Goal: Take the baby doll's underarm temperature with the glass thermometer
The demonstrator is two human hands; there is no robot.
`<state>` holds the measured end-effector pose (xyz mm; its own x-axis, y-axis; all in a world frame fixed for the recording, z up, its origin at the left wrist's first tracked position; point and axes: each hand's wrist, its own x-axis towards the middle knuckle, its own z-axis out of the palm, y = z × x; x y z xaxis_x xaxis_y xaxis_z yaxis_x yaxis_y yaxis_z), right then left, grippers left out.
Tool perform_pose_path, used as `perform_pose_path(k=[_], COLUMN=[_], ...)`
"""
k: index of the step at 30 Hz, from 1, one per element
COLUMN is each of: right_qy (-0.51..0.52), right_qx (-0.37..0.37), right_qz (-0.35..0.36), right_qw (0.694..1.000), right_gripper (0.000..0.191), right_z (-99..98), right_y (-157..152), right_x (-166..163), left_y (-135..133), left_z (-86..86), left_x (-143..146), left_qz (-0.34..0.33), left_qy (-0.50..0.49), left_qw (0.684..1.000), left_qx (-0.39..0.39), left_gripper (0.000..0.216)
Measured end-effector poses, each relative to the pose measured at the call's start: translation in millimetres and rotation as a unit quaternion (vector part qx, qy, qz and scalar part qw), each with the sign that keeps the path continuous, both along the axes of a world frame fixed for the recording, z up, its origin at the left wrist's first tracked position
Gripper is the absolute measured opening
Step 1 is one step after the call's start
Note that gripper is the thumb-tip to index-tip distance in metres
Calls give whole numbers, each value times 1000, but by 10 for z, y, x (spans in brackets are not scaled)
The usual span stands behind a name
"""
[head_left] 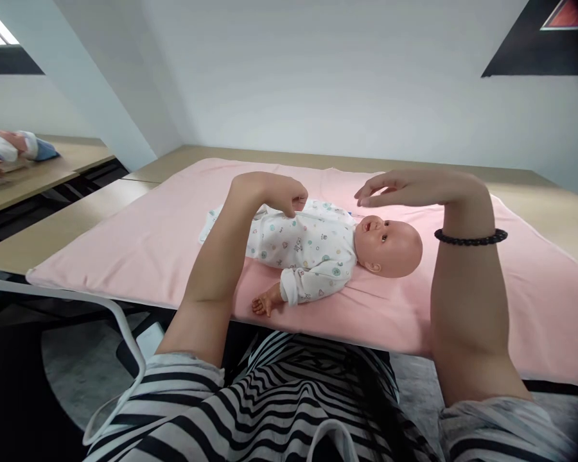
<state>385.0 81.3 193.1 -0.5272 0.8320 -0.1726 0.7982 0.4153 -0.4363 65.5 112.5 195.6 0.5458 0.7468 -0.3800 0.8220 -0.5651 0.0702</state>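
A baby doll [385, 247] lies on its back on a pink blanket [139, 237], its head toward the right. It wears a white long-sleeved outfit [308, 237] with small coloured prints. My left hand [279, 192] is over the doll's middle, fingers curled in, with nothing visible in them; whether it touches the cloth I cannot tell. My right hand [409, 187] hovers above the doll's head and upper chest, palm down, fingers stretched and slightly bent, holding nothing. One doll hand [267, 301] rests near the blanket's front edge. My left forearm hides part of the doll's legs.
The blanket covers most of a wooden table [549, 212] set against a white wall [327, 83]. On another table at the far left lies a second doll [9, 147]. A white cable [125, 327] hangs at the front left, and a dark bead bracelet [472, 240] circles my right wrist.
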Motion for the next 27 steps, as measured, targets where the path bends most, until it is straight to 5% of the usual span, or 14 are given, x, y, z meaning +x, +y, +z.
perform_pose_path(k=[7,12,20,27], right_qy=[-135,-155,-140,-92], right_qx=[-80,-110,-117,-89], right_qz=[58,48,32,104], right_qw=[986,981,983,986], right_gripper=[60,67,58,61], right_z=[33,-23,-86,43], right_y=[-324,-224,-93,-225], right_x=[-597,-561,-465,-326], left_y=[-82,-52,-7,-228], left_z=[115,107,107,218], left_x=[-35,-91,-165,-274], left_qz=[-42,-35,0,-49], left_qy=[16,26,40,19], left_qw=[997,997,998,998], left_qx=[-62,-70,-51,-23], left_gripper=[57,43,52,49])
